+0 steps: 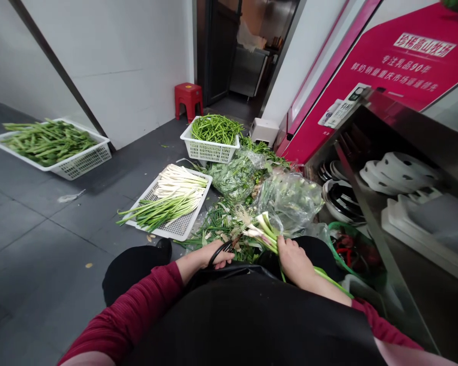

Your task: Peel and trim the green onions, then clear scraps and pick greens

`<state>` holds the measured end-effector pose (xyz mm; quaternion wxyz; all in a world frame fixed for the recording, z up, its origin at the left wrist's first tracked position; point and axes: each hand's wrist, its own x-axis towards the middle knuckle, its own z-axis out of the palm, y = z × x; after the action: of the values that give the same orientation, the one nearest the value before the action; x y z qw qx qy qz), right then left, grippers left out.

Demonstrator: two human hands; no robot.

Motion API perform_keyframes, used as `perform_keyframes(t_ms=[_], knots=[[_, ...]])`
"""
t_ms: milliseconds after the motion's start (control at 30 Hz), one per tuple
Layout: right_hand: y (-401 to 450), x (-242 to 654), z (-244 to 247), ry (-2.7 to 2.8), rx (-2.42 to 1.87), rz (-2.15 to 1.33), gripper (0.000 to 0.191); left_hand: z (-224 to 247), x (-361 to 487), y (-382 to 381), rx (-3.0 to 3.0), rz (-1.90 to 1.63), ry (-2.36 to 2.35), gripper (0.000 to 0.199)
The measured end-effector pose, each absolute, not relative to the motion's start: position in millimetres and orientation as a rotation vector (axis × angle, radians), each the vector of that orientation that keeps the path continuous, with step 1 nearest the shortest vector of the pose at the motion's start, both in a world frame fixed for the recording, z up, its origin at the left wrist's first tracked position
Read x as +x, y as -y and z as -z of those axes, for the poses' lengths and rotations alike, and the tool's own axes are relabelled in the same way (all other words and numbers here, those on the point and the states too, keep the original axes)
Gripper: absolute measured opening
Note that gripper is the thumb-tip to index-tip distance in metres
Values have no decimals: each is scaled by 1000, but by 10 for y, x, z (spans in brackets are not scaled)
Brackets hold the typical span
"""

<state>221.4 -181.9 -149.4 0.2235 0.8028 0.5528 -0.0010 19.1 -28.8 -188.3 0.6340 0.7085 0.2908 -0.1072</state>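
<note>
My left hand (215, 254) is closed around the black handles of scissors (222, 251), held low in front of my apron. To its right, my right hand (293, 256) grips a bunch of green onions (266, 234), with the white bulbs and stringy roots pointing up and left and the green leaves trailing back under my forearm. Ahead on the floor, a white perforated tray (183, 223) holds trimmed white stalks (177, 182) and green stalks (168, 207). Loose leaves and roots (221, 221) lie heaped beyond my hands, next to clear plastic bags of greens (290, 198).
White baskets of long green vegetables stand ahead (209, 150) and far left (82, 161). A red stool (189, 99) is by the doorway. On the right are a metal shelf (389, 239) with dishes, a green basket (334, 244) and a pink cabinet (385, 76).
</note>
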Motion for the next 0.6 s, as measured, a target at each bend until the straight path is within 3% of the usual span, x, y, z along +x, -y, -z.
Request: perform_keyframes(t_ms=[167, 300, 433, 600], knots=[[1813, 2089, 1474, -1665, 2140, 98, 41, 1989, 307, 255, 1512, 194, -876, 25], [1727, 2230, 1495, -1513, 2285, 131, 41, 2026, 328, 200, 1522, 306, -844, 14], [1539, 2499, 1497, -1366, 2446, 375, 38, 1932, 304, 211, 1783, 258, -792, 10], [1396, 2635, 1500, -1374, 2494, 558, 34, 1796, 288, 293, 2195, 183, -803, 28]])
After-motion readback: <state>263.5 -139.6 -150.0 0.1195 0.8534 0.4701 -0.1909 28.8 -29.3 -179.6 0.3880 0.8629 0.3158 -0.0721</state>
